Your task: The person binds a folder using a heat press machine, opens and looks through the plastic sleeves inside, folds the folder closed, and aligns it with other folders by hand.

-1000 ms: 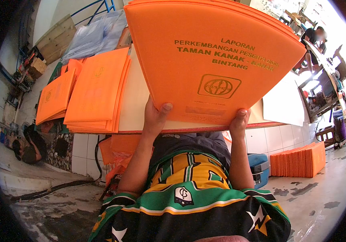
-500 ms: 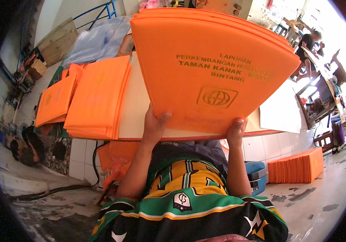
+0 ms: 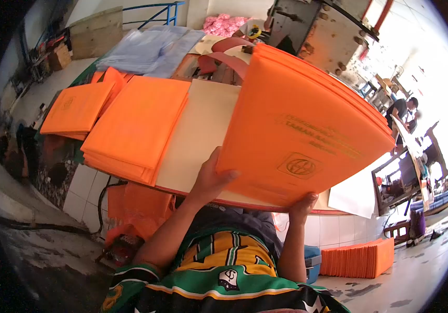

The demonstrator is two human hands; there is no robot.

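Note:
A thick stack of orange folders with gold lettering and a globe emblem is held upright and tilted over the work table. My left hand grips its lower left edge, thumb across the front cover. At the lower right corner my right hand is closed on the same stack, thumb on the front; the fingers behind are hidden. To the left, a pile of orange folders lies on the table, with a smaller pile of orange folders beside it.
Clear plastic sheets lie at the table's far left. A pale board covers the middle, with white paper at right. On the floor stand a row of orange folders and a blue box. A person works at far right.
Both hands have carried the folder stack to the right and a little lower, turning it clockwise. The camera view has also shifted, showing more of the machine at the back.

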